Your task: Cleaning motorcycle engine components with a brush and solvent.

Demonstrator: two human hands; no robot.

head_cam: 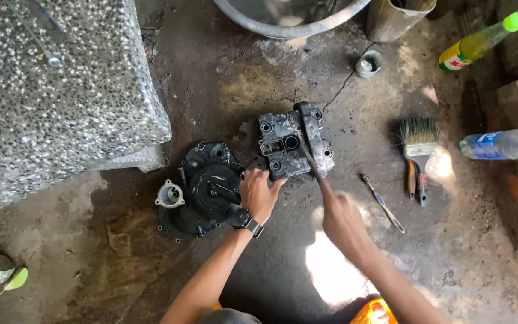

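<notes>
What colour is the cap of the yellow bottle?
The cap is bright green, seen in the head view, top right.

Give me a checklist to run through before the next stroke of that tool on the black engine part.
1. Left hand steadying the engine part at its near edge: ok.
2. Right hand gripping the long tool: ok, though blurred.
3. Tool tip resting on the part: ok.
4. Part lying flat on the concrete floor: cannot tell.
5. Round cover clear of the tool: ok.
6. Paintbrush and toothbrush within reach: ok.
</notes>
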